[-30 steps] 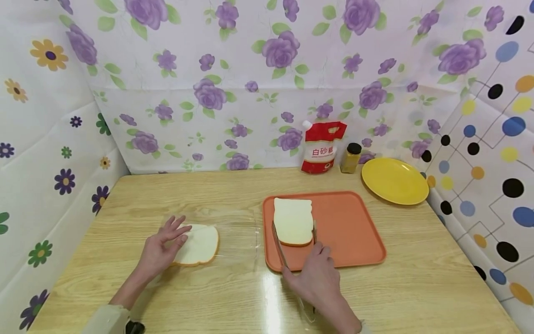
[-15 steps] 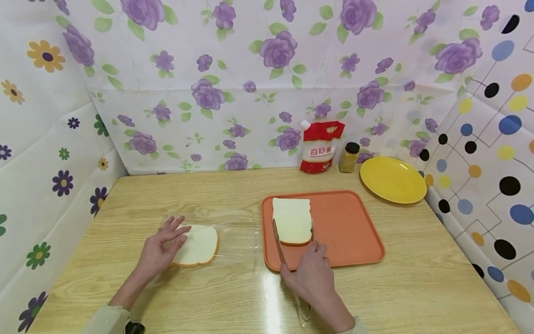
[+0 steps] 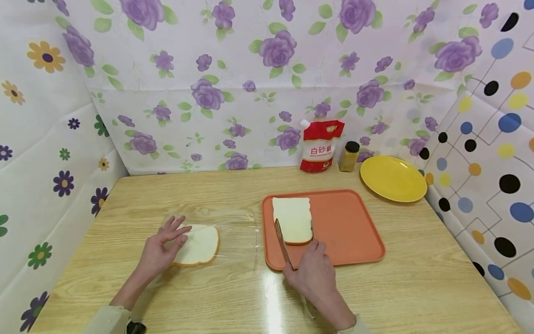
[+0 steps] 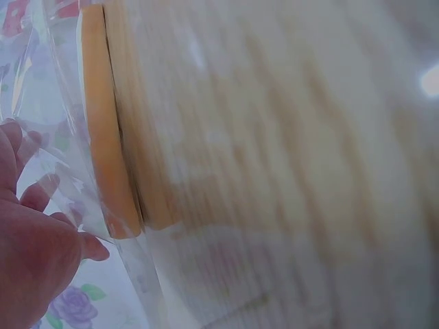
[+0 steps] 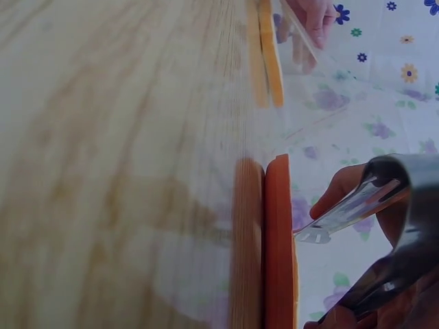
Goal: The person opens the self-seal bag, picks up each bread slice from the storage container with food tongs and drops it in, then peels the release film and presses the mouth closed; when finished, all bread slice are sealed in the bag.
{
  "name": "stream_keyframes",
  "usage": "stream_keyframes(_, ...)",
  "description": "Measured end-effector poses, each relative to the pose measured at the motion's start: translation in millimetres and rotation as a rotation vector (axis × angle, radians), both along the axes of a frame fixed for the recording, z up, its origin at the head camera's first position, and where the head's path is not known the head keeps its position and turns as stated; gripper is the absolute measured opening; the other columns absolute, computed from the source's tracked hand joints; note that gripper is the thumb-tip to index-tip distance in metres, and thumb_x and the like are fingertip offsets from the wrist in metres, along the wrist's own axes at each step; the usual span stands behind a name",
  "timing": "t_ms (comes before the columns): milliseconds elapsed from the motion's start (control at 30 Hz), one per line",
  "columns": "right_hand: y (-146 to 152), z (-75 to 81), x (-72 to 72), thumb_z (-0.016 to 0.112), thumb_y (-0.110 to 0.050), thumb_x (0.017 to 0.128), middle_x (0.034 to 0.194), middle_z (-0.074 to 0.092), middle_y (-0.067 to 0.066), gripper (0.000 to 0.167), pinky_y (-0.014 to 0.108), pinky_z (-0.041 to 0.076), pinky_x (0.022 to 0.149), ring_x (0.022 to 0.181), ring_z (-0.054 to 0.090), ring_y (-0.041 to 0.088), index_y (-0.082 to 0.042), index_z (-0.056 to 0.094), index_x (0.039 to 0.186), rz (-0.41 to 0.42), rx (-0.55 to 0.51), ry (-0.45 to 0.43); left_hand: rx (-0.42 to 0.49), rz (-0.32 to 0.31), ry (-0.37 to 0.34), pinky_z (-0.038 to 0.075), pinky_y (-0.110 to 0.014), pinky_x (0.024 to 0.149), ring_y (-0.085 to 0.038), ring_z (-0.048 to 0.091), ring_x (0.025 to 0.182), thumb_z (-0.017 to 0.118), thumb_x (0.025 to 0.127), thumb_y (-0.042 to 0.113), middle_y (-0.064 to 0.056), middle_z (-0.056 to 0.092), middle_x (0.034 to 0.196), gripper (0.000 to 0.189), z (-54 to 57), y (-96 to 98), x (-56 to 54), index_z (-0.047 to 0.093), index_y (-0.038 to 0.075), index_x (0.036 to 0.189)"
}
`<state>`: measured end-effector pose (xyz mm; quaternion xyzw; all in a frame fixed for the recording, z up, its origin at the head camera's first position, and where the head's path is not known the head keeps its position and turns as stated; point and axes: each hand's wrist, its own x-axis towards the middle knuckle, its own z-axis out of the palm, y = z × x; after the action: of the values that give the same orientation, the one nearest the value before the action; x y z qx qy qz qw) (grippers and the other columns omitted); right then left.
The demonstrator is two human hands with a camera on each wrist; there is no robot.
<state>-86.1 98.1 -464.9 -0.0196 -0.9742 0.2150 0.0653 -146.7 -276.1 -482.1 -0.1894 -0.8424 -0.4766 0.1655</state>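
My right hand [image 3: 314,277] holds metal tongs [image 3: 282,243] over the front half of a white bread slice [image 3: 292,220] on an orange tray [image 3: 350,232]. One tong arm overlaps the slice's left edge in the head view; the other stands along its right side. In the right wrist view, the tong tips [image 5: 317,235] come down close at the tray's edge. My left hand [image 3: 160,248] is raised at a second bread slice [image 3: 199,246], fingers fanned, thumb and index tips a little apart. Clear plastic film [image 3: 238,234] runs from those fingertips over the slice and rightward.
Behind the tray stand a red and white sugar pouch [image 3: 320,147] and a small black-lidded jar [image 3: 349,157]. A yellow plate [image 3: 393,178] lies at the back right. Patterned cloth walls close off the table [image 3: 200,195] at the back and sides.
The left tong arm has shifted a little to the right, so its tip now overlaps the slice. The left hand and the film have stayed put.
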Motion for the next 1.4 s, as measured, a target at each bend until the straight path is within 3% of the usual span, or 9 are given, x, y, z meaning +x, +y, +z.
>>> stream_keyframes(433, 0, 2.3, -0.4, 0.074, -0.032, 0.079, 0.085, 0.049, 0.021, 0.068, 0.023, 0.033, 0.031, 0.04, 0.04, 0.014, 0.023, 0.051, 0.11, 0.032, 0.004, 0.006, -0.014, -0.009, -0.025, 0.011, -0.079, 0.104, -0.06, 0.028, 0.135, 0.068, 0.091, -0.005, -0.034, 0.051, 0.136, 0.021, 0.0, -0.2, -0.1, 0.071, -0.009, 0.112)
stream_keyframes(667, 2, 5.4, 0.4, 0.072, -0.021, 0.078, 0.075, 0.048, 0.012, 0.041, 0.024, 0.032, 0.032, 0.041, 0.041, 0.014, 0.012, 0.054, 0.095, 0.051, -0.018, 0.015, -0.013, -0.005, -0.029, 0.011, -0.078, 0.105, -0.059, 0.029, 0.136, 0.068, 0.091, -0.005, -0.033, 0.052, 0.137, 0.021, 0.1, 0.3, 0.1, 0.072, -0.008, 0.112)
stream_keyframes(767, 6, 5.1, 1.2, 0.072, -0.019, 0.078, 0.074, 0.047, 0.01, 0.038, 0.024, 0.031, 0.032, 0.041, 0.04, 0.013, 0.011, 0.055, 0.093, 0.078, -0.002, 0.054, -0.004, -0.006, -0.026, 0.011, -0.078, 0.105, -0.06, 0.029, 0.135, 0.068, 0.091, -0.006, -0.033, 0.052, 0.136, 0.021, 0.6, 0.1, 0.6, 0.072, -0.008, 0.111)
stream_keyframes(1033, 16, 2.4, 4.4, 0.075, -0.023, 0.082, 0.086, 0.058, 0.019, 0.06, 0.022, 0.03, 0.031, 0.038, 0.038, 0.01, 0.02, 0.053, 0.117, 0.104, 0.058, 0.098, 0.0, -0.028, -0.027, 0.008, -0.08, 0.103, -0.061, 0.026, 0.136, 0.067, 0.091, -0.006, -0.035, 0.05, 0.137, 0.021, 1.8, 0.1, 0.5, 0.07, -0.01, 0.112)
stream_keyframes(1400, 42, 1.3, 9.9, 0.073, -0.026, 0.085, 0.109, 0.064, 0.021, 0.068, 0.03, 0.037, 0.035, 0.049, 0.049, 0.014, 0.012, 0.05, 0.135, 0.096, 0.084, 0.067, -0.01, -0.02, -0.034, 0.013, -0.078, 0.105, -0.06, 0.027, 0.136, 0.068, 0.091, -0.006, -0.033, 0.051, 0.137, 0.022, 2.5, 0.8, 0.8, 0.071, -0.008, 0.112)
